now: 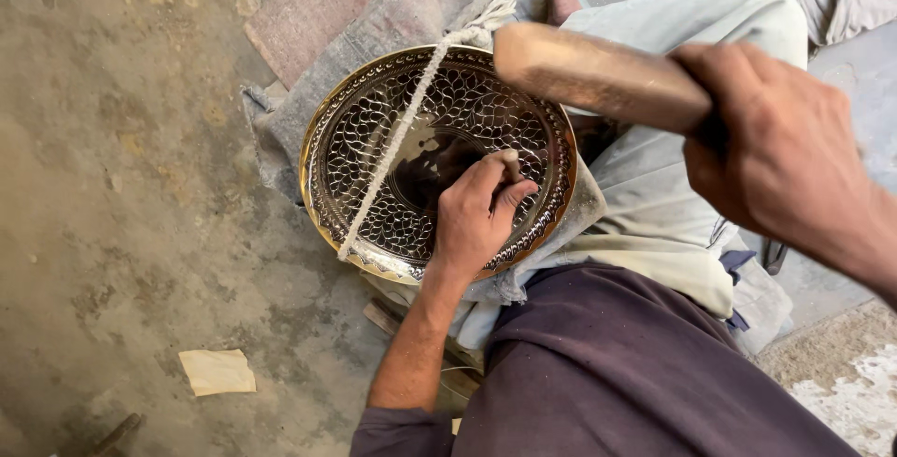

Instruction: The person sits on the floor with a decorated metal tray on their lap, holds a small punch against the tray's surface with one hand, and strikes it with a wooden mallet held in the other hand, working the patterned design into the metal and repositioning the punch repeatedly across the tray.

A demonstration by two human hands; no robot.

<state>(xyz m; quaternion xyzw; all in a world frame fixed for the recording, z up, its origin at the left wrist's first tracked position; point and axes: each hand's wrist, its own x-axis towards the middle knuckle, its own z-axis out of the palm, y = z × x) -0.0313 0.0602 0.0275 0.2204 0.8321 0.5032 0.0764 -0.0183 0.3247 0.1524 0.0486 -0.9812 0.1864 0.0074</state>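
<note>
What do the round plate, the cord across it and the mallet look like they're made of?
Plate: looks like polished brass, with a golden shiny rim and a chased leaf pattern that mirrors light.
Cord: pale twisted fibre, probably cotton, frayed at its top end.
Mallet: seems to be worn bare wood, brown and matt, held raised in the right hand.

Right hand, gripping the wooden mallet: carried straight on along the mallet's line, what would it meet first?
Probably the twisted white rope across the engraved round brass tray, beyond the right hand; depth is unclear.
</note>
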